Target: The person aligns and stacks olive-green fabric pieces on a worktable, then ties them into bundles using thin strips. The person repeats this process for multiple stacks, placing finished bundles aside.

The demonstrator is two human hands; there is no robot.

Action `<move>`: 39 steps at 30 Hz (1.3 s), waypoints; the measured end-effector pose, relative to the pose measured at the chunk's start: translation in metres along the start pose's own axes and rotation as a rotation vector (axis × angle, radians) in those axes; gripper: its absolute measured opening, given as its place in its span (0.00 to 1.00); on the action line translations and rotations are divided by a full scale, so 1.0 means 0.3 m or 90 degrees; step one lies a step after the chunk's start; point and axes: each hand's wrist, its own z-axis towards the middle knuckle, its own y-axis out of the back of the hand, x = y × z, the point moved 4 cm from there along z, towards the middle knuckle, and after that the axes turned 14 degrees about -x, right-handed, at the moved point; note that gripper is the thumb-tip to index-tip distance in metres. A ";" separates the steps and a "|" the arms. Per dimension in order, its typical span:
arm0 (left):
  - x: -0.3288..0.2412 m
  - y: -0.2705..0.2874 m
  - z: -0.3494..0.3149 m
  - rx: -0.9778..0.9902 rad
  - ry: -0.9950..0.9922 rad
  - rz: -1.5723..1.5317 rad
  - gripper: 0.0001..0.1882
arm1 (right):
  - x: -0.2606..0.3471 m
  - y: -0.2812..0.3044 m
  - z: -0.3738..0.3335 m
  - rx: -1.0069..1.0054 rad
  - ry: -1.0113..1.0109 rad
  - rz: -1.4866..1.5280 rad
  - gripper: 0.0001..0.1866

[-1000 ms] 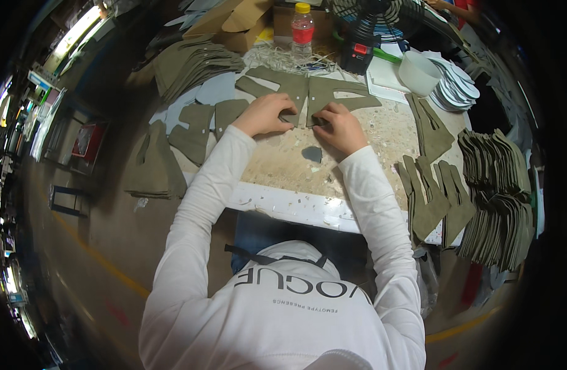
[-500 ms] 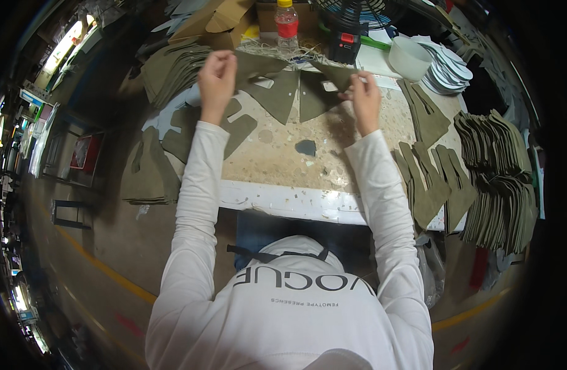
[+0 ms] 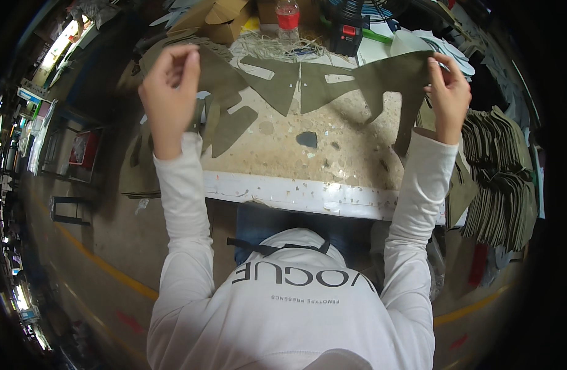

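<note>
A wide olive-green fabric piece [image 3: 320, 94] with slots and pointed flaps hangs stretched out between my two hands above the table. Two mirrored halves meet at its middle; I cannot tell whether they are joined there. My left hand [image 3: 169, 95], slightly blurred, has its thumb and fingers closed at the left end. At the right end, my right hand [image 3: 449, 98] pinches the edge between thumb and fingers. Below the left part, another olive cut piece [image 3: 234, 131] rests on the table [image 3: 265, 163], partly covered.
Stacks of olive cut pieces [image 3: 499, 206] stand at the right edge, with another stack [image 3: 138, 169] at the left. Behind are a red-labelled bottle [image 3: 288, 20], a cardboard box [image 3: 228, 17], tangled pale strips [image 3: 274, 47], a black-and-red battery device [image 3: 346, 37] and a fan [image 3: 371, 8].
Both hands have moved apart, the left leftward and the right further rightward. The olive fabric piece is now spread wide, its right half lifted and unfolded.
</note>
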 end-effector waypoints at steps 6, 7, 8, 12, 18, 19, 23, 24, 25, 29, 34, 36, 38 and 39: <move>-0.086 -0.037 -0.472 0.220 -0.063 0.062 0.07 | 0.099 0.103 -0.345 0.017 0.217 -0.003 0.07; -0.085 -0.050 -0.556 0.257 0.015 0.033 0.07 | 0.103 0.101 -0.435 0.067 0.242 -0.002 0.08; -0.095 -0.056 -0.623 0.294 -0.045 0.050 0.08 | 0.098 0.097 -0.527 0.132 0.233 -0.015 0.09; -0.097 -0.035 -0.790 0.311 -0.006 0.023 0.08 | 0.063 0.127 -0.783 0.236 0.158 -0.001 0.12; -0.116 -0.015 -0.870 0.355 -0.073 -0.002 0.11 | 0.048 0.174 -0.928 0.270 0.140 0.030 0.15; -0.120 -0.013 -0.875 0.354 -0.083 -0.012 0.11 | 0.054 0.180 -0.934 0.268 0.147 0.043 0.15; -0.123 -0.002 -0.894 0.360 -0.109 -0.018 0.12 | 0.074 0.191 -0.944 0.302 0.149 0.056 0.15; -0.119 0.000 -0.899 0.365 -0.109 -0.011 0.12 | 0.076 0.194 -0.943 0.303 0.161 0.062 0.15; -0.118 0.004 -0.902 0.364 -0.123 -0.018 0.13 | 0.076 0.196 -0.943 0.307 0.163 0.064 0.15; -0.108 0.008 -0.914 0.377 -0.153 -0.010 0.16 | 0.069 0.200 -0.950 0.319 0.172 0.060 0.15; -0.128 0.006 -0.896 0.401 -0.159 0.003 0.16 | 0.106 0.202 -0.929 0.327 0.210 0.036 0.14; -0.137 0.003 -0.858 0.422 -0.144 -0.025 0.16 | 0.114 0.197 -0.884 0.340 0.216 0.015 0.15; -0.121 0.000 -0.781 0.370 -0.150 0.012 0.15 | 0.087 0.163 -0.806 0.346 0.232 -0.019 0.18; -0.102 0.000 -0.730 0.341 -0.159 0.041 0.14 | 0.061 0.133 -0.768 0.368 0.240 -0.055 0.20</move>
